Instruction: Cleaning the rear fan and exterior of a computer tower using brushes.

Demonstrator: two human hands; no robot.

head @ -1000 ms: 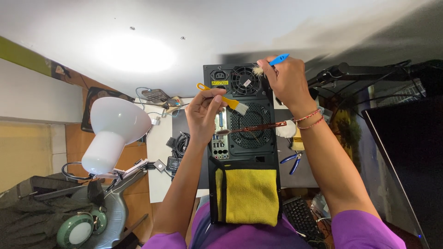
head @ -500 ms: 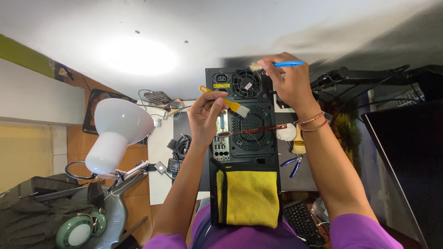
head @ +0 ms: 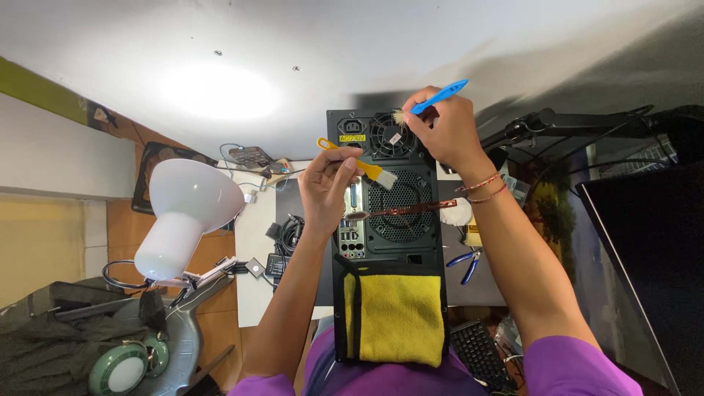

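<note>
Rightward across the fan grille went the blue brush, grasped in the right hand; the left hand gripped an orange brush and a reddish tool against the black computer case; a yellow cloth draped its lower end.

Repair workbench: opened computer case, pliers, cables, desk lamp.

A small yellow rectangular label is seen on the black computer case, beside the power socket; a dark, unlit monitor screen is seen at the right edge.
</note>
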